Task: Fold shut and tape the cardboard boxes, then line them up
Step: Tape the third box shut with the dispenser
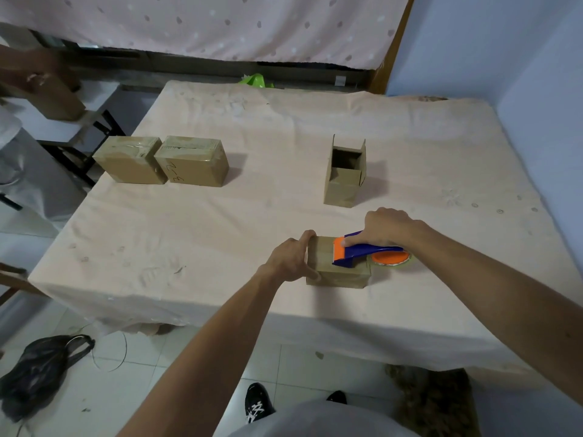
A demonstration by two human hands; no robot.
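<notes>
A small closed cardboard box (342,275) sits near the table's front edge. My left hand (291,257) grips its left side, thumb over the top edge. My right hand (383,227) holds a blue and orange tape dispenser (362,249), whose orange front lies on the box top; its tape roll (391,258) hangs off the box's right side. Farther back stands an open box (345,176) with its flaps up. Two taped boxes (134,159) (194,160) stand side by side at the left.
The table (220,216) is covered with a pale pink cloth. A blue wall runs along the right. Another person's arm holds a cardboard box (53,96) at the far left. A black bag (38,370) lies on the tiled floor.
</notes>
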